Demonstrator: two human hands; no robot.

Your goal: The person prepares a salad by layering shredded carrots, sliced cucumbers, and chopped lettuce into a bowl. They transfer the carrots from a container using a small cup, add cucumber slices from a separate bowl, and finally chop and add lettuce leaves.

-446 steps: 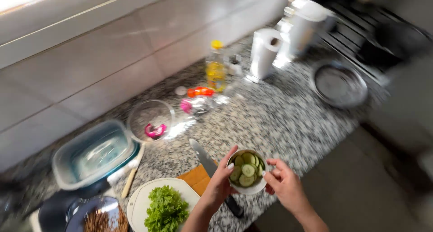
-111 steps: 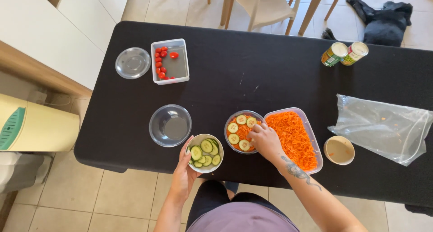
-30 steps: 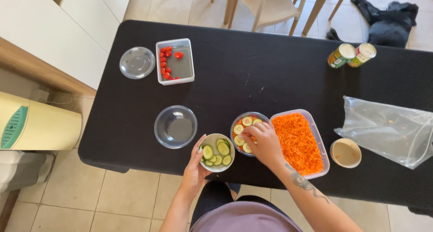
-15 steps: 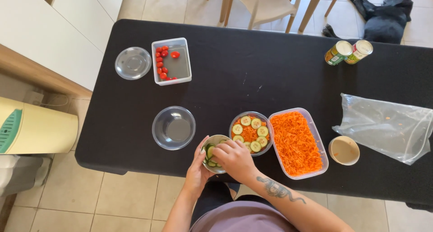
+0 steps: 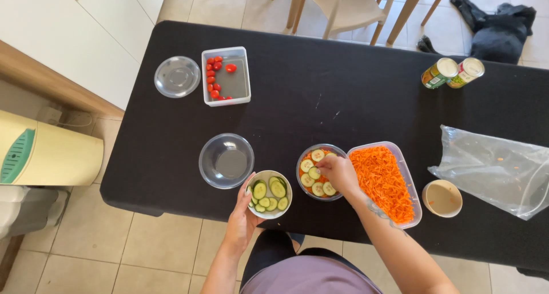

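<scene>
Overhead view of the black table point(image 5: 320, 105). Half a second ago your right hand point(image 5: 338, 173) was down over the small white bowl of cucumber slices point(image 5: 269, 193); it has now crossed to the clear round bowl point(image 5: 320, 172), its fingertips pinched together and lowered onto the rim of slices there. Whether a slice is still between them cannot be told. The ring of pale green discs laid over the grated carrot in that bowl is filling in, so the layering reads as well under way. Your left hand point(image 5: 241, 214) still cups the white bowl from the near side, fingers curled round its wall, at the table's front edge just left of the clear bowl. The slices are thin, moist and round with dark skins. Just right of your right hand stands a rectangular clear tub of shredded carrot point(image 5: 384, 180), loose and stringy. An empty glass bowl point(image 5: 226, 160) sits just left, smooth and glossy. Farther off: a square tray of cherry tomatoes point(image 5: 226, 76), a round clear lid point(image 5: 177, 76), two tins point(image 5: 453, 72), a crumpled plastic bag point(image 5: 492, 168), and a small beige cup point(image 5: 442, 198).
</scene>
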